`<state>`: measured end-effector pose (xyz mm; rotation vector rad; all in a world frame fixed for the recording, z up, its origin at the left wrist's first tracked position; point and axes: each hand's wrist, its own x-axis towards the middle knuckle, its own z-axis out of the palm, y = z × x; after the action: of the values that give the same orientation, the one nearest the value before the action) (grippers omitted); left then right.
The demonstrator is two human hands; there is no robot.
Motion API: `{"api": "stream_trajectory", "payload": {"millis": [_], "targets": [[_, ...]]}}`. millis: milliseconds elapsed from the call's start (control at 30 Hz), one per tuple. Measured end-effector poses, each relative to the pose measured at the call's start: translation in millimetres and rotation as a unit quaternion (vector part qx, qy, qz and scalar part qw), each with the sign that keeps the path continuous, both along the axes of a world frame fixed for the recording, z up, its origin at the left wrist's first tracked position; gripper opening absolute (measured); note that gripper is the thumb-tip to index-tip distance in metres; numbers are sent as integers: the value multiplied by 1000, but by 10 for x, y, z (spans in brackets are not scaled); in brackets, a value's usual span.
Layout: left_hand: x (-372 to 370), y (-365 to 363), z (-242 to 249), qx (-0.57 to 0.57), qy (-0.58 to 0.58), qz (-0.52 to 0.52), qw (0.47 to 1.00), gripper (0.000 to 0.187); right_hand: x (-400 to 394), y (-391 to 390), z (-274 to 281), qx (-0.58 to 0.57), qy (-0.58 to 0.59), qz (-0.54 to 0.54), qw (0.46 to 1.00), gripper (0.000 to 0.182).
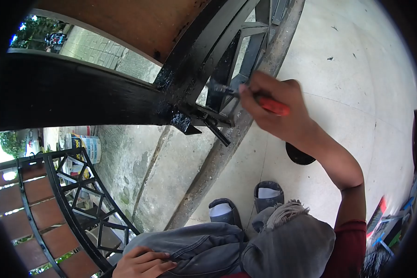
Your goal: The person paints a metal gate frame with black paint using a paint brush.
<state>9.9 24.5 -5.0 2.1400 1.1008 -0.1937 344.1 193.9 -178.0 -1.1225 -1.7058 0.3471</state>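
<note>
While the red-handled brush [273, 105] is held by the right hand [295, 118], its blurred bristles near the close corner of the black metal frame [180, 90], a dark coat seems to be being brushed on; whether the bristles touch cannot be told. The left hand [143, 263] is rested on the trousers [190, 243], fingers loosely spread, nothing seen in it. For the narrow bars, light, angled strokes seem called for, with the brown panel [125, 23] left unmarked

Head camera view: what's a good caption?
Right hand holds a red-handled brush at a glossy black metal frame; left hand rests on grey trousers.
</note>
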Motion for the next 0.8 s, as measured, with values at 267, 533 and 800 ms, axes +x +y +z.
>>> {"api": "stream_trajectory", "payload": {"millis": [267, 533, 800], "targets": [[-135, -50, 55, -58, 32, -49, 997, 38, -179, 41, -259, -166, 118, 75, 976, 29], [37, 94, 60, -65, 34, -78, 994, 37, -138, 7, -226, -165, 74, 99, 979, 33], [167, 207, 63, -67, 27, -54, 996, 42, -173, 10, -181, -152, 108, 109, 976, 28]]}}
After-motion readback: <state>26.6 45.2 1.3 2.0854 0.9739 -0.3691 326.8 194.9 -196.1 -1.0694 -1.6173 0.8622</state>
